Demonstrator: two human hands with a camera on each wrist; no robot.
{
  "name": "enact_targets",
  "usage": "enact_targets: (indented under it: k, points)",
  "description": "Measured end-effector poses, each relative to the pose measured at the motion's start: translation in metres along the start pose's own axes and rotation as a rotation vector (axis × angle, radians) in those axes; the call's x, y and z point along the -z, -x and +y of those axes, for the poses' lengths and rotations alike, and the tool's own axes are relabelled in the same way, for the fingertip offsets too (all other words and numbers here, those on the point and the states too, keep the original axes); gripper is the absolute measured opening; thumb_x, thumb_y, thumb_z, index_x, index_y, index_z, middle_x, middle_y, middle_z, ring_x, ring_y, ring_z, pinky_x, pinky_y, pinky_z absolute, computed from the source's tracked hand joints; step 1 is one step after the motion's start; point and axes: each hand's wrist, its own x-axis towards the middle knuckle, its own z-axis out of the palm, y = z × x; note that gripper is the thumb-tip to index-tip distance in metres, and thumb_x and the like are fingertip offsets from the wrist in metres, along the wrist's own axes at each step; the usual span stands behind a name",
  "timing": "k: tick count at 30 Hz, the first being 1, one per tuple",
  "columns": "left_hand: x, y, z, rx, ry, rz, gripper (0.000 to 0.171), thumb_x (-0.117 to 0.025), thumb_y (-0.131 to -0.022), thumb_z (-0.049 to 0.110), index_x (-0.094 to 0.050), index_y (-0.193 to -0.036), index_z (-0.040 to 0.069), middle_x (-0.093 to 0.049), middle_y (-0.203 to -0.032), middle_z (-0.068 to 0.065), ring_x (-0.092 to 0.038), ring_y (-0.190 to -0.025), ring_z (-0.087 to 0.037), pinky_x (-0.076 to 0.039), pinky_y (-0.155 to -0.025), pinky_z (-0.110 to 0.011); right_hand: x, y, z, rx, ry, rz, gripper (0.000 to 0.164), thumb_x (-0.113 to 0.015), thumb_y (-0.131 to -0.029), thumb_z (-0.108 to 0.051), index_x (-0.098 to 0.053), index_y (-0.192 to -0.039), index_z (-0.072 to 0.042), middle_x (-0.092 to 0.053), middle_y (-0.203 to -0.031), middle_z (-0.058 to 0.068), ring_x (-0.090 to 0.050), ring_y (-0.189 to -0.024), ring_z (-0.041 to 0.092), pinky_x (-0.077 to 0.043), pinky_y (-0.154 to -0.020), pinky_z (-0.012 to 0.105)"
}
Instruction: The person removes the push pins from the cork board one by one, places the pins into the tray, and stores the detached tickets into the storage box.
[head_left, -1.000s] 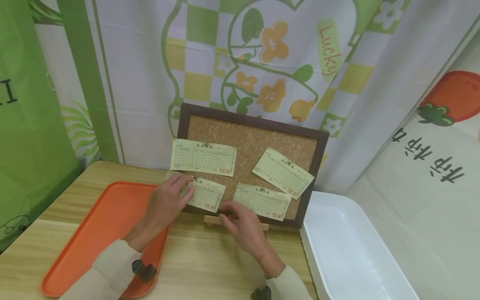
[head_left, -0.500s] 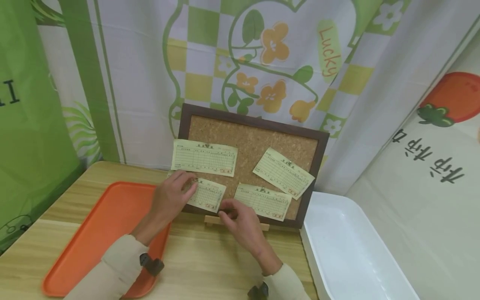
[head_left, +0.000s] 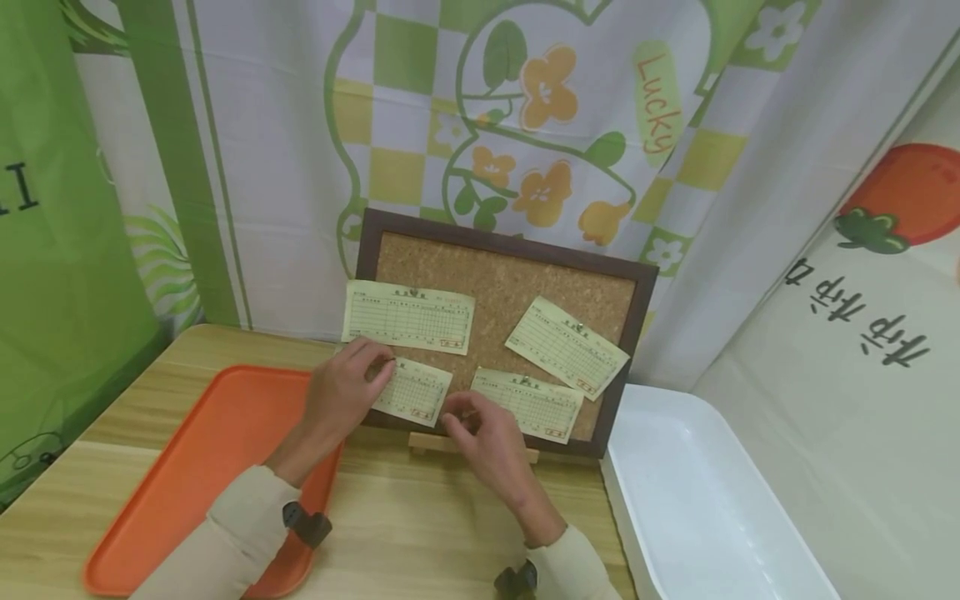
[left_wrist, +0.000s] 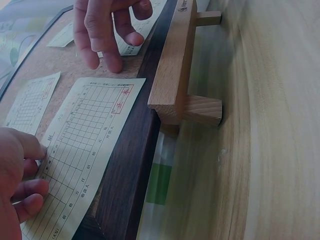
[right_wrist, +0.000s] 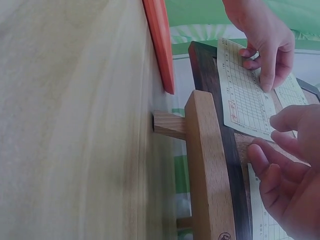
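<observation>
Several pale green receipt slips are pinned to a brown-framed corkboard. At the lower left slip, my left hand brings thumb and index finger together at the top edge, where a small dark pushpin shows; the fingers mostly hide it. That slip lies under the left fingertips in the left wrist view. My right hand hovers loosely curled beside the slip's lower right corner, holding nothing, overlapping the lower right slip. An upper left slip and a tilted right slip hang above.
The board leans on a small wooden stand on the wood-grain table. An orange tray lies at the left, partly under the left sleeve. A deep white tray stands at the right. A printed curtain hangs behind.
My left hand has shifted slightly right along the lower left slip's top edge, its fingertips closing over the pin. The right hand has moved slightly up and right, away from the slip's corner.
</observation>
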Motion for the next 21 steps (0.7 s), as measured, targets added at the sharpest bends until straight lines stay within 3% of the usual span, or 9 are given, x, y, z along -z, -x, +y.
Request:
enact_targets:
  k: [9, 21]
  points:
    - [0.0003, -0.0012, 0.0003, -0.012, -0.011, -0.005, 0.009, -0.078, -0.086, 0.004, -0.072, -0.09, 0.008, -0.067, -0.084, -0.001, -0.059, -0.059, -0.013, -0.038, -0.043, -0.027, 0.0002, -0.0017, 0.0002, 0.005, -0.041, 0.034, 0.017, -0.072, -0.098, -0.018, -0.071, -0.114, -0.011, -0.071, -0.099, -0.009, -0.065, -0.083, 0.009, -0.056, -0.074, 0.03]
    - [0.0006, -0.0004, -0.0011, -0.035, -0.006, -0.015, 0.008, -0.077, -0.087, 0.004, -0.07, -0.089, 0.009, -0.064, -0.083, 0.0, -0.046, -0.056, -0.007, -0.035, -0.043, -0.024, -0.0025, -0.0033, -0.001, -0.009, -0.09, 0.032, 0.025, -0.071, -0.098, -0.015, -0.069, -0.122, -0.007, -0.073, -0.106, -0.002, -0.068, -0.088, 0.011, -0.057, -0.079, 0.032]
